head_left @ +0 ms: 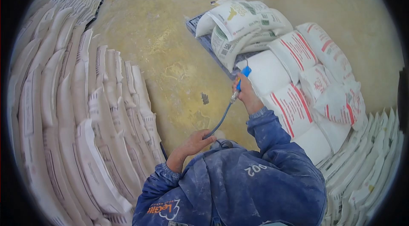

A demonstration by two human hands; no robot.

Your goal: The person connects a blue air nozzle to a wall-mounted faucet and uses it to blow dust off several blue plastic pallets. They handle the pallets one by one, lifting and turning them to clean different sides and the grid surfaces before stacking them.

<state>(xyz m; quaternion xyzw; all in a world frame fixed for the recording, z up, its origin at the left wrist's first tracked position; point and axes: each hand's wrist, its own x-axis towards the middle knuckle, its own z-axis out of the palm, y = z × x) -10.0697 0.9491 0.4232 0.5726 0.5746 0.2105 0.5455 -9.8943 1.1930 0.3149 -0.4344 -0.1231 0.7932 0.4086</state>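
Observation:
My right hand [248,94] is wrapped round a blue air blow gun [245,72], whose thin bent nozzle reaches toward the white sacks. From the metal fitting at the gun's base a blue-grey air hose [221,119] curves down to my left hand [192,143]. The fingers of that hand are closed round the hose, close to my body. Just right of the gun lies a plain white sack [263,70]. Beside my right forearm is a white sack with red stripes [289,108].
Tall stacks of pale sacks [64,111] line the left side. A dark pallet [204,40] at the far right bears several white sacks [238,19] with green print. More stacked sacks [366,166] stand at the lower right. The dusty yellowish floor [170,64] has a dark patch [205,98].

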